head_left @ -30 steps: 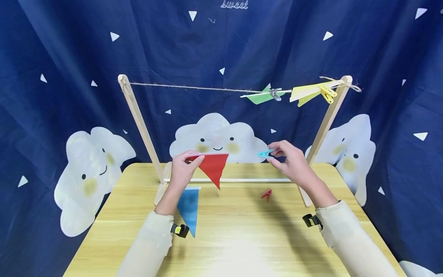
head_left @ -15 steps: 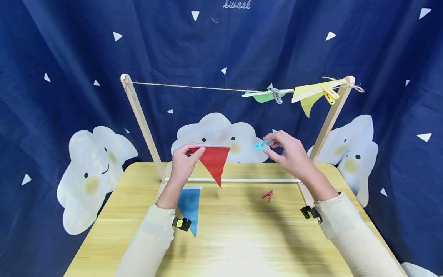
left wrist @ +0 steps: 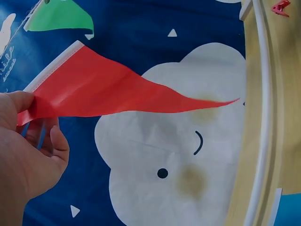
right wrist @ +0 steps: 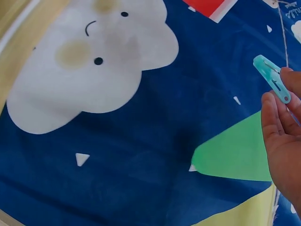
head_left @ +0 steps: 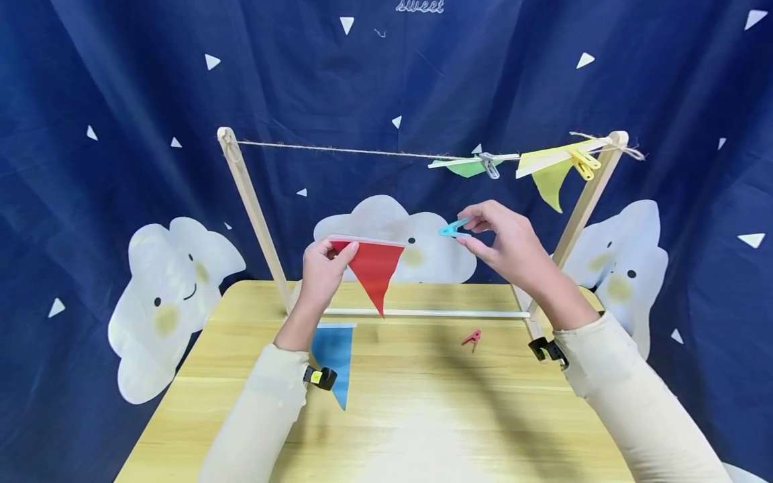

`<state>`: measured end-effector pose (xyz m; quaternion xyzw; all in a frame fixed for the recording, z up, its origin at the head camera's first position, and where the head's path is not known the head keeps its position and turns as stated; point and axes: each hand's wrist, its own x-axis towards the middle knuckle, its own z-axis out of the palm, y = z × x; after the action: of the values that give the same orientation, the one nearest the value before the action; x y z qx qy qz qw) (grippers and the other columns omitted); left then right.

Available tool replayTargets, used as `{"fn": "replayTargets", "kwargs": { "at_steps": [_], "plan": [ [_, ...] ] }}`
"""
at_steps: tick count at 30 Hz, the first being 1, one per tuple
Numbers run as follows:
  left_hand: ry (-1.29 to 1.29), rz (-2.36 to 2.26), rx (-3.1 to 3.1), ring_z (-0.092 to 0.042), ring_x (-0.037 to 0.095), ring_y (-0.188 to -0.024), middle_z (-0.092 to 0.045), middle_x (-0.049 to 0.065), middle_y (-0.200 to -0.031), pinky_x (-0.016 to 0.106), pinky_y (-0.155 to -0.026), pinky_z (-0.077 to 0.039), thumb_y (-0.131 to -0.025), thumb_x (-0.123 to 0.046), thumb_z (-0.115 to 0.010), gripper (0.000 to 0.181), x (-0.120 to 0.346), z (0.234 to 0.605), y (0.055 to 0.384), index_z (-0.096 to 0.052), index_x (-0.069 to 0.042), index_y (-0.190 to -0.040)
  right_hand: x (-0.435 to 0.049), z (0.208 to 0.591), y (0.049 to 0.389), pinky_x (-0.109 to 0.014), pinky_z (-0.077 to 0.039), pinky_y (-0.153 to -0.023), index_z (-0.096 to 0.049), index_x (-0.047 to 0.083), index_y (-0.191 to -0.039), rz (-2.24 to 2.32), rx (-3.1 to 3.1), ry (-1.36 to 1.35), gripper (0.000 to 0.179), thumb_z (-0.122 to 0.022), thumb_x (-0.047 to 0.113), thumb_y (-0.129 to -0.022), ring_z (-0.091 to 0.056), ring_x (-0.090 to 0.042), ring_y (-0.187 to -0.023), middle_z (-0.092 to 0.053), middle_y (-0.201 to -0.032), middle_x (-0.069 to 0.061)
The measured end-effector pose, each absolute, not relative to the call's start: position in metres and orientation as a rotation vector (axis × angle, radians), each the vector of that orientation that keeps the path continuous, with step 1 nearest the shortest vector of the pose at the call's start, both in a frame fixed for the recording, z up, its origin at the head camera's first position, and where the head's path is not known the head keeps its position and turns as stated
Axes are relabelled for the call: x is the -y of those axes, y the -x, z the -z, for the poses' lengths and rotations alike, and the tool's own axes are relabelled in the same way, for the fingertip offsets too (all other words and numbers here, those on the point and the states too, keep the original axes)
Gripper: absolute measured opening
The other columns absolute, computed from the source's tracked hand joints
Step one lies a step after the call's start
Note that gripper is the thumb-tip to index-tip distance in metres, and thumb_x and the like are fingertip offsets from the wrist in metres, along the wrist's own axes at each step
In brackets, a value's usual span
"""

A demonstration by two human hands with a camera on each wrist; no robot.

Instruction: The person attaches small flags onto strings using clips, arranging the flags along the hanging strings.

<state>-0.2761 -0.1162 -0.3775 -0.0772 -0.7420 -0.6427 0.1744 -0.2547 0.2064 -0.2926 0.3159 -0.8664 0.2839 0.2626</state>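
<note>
My left hand (head_left: 324, 272) pinches a red triangular pennant (head_left: 377, 267) by the left end of its white top edge, and the point hangs down. In the left wrist view the pennant (left wrist: 113, 87) stretches away from thumb and fingers. My right hand (head_left: 510, 245) holds a light blue clothespin (head_left: 449, 229) by its handle end, with its nose toward the pennant but apart from it. Above both hands runs a twine line (head_left: 338, 149). From it hang a green pennant (head_left: 468, 168) under a grey clothespin (head_left: 490, 165) and a yellow pennant (head_left: 551, 176) under a yellow clothespin (head_left: 584, 163).
Two wooden posts, left (head_left: 256, 215) and right (head_left: 586, 194), carry the twine. A white rod (head_left: 423, 313) joins them low down. On the table (head_left: 410, 402) lie a blue pennant (head_left: 338, 355), partly behind the left wrist, and a red clothespin (head_left: 472, 339).
Both hands have risen toward the twine, carrying the red pennant and the light blue clothespin. The right hand has also shifted slightly left. The yellow pennant on the line has swung down.
</note>
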Motion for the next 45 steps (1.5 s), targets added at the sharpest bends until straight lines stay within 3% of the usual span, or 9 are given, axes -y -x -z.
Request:
{"fn": "replayTargets", "kwargs": {
  "at_steps": [6, 14, 19, 32, 45],
  "plan": [
    [0.173, 1.9, 2.071, -0.065, 0.02, -0.087, -0.071, 0.019, -0.109, 0.026, -0.076, -0.059, -0.097, -0.023, -0.074, 0.031, 0.114, 0.372, 0.282, -0.073, 0.001, -0.116, -0.201, 0.276, 0.257, -0.043, -0.06, -0.086, -0.066, 0.003, -0.117, -0.748, 2.34, -0.871, 0.03, -0.079, 0.004, -0.09, -0.071, -0.023, -0.094, -0.071, -0.107, -0.011],
    [0.159, 1.923, 2.037, -0.063, 0.016, -0.081, -0.07, 0.015, -0.107, 0.025, -0.071, -0.057, -0.097, -0.023, -0.073, 0.031, 0.11, 0.357, 0.289, -0.072, 0.001, -0.118, -0.193, 0.256, 0.257, -0.038, -0.059, -0.086, -0.068, 0.006, -0.119, -0.679, 2.31, -0.907, 0.032, -0.081, 0.007, -0.089, -0.069, -0.021, -0.094, -0.07, -0.108, -0.008],
    [0.185, 1.931, 2.002, -0.062, 0.018, -0.08, -0.071, 0.016, -0.106, 0.028, -0.071, -0.057, -0.098, -0.021, -0.073, 0.03, 0.107, 0.346, 0.29, -0.072, 0.0, -0.118, -0.187, 0.242, 0.258, -0.042, -0.059, -0.087, -0.068, 0.005, -0.122, -0.662, 2.305, -0.922, 0.035, -0.081, 0.009, -0.089, -0.068, -0.022, -0.095, -0.07, -0.108, -0.009],
    [0.232, 2.002, 1.85, -0.066, 0.011, -0.073, -0.07, -0.004, -0.087, 0.02, -0.07, -0.058, -0.097, -0.014, -0.072, 0.026, 0.098, 0.321, 0.301, -0.071, 0.006, -0.113, -0.175, 0.2, 0.265, -0.042, -0.059, -0.093, -0.067, 0.004, -0.119, -0.599, 2.303, -0.902, 0.035, -0.082, 0.012, -0.088, -0.07, -0.023, -0.099, -0.071, -0.113, -0.01],
    [0.268, 2.074, 1.8, -0.067, 0.013, -0.079, -0.07, -0.002, -0.088, 0.022, -0.075, -0.058, -0.098, -0.015, -0.072, 0.023, 0.086, 0.3, 0.315, -0.071, 0.003, -0.111, -0.158, 0.17, 0.279, -0.039, -0.056, -0.094, -0.069, 0.003, -0.12, -0.57, 2.336, -0.929, 0.037, -0.082, 0.014, -0.088, -0.063, -0.024, -0.096, -0.069, -0.108, -0.013]
  ]
}}
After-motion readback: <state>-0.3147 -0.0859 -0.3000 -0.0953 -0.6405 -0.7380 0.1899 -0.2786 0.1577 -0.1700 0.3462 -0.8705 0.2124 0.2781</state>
